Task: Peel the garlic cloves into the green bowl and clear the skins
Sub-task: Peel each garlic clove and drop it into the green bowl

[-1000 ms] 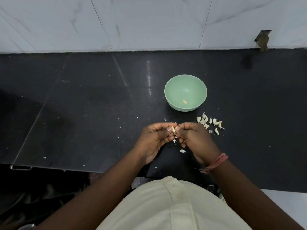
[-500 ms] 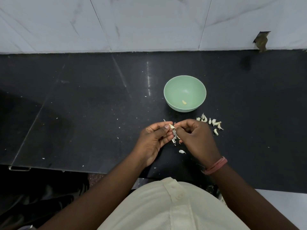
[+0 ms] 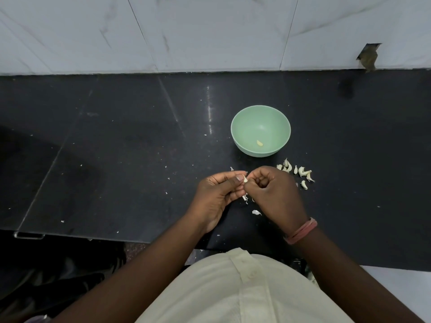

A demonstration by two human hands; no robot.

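Observation:
A green bowl (image 3: 240, 127) stands on the black counter with one peeled clove (image 3: 259, 143) inside. Just in front of it, my left hand (image 3: 218, 194) pinches a small garlic clove (image 3: 245, 178) between thumb and fingers. My right hand (image 3: 271, 194) meets it from the right, fingers curled and pinching at the same clove. Most of the clove is hidden by my fingertips. A pile of several unpeeled cloves (image 3: 300, 172) lies right of my right hand. Loose skins (image 3: 256, 212) lie on the counter beneath my hands.
The black counter (image 3: 116, 159) runs wide to the left and right, dotted with small skin flecks. A white tiled wall (image 3: 210, 31) backs it. The counter's front edge (image 3: 81, 237) is close to my body.
My hands have shifted slightly away from me, toward the bowl. My right hand has rolled more over the clove, which shows less than before.

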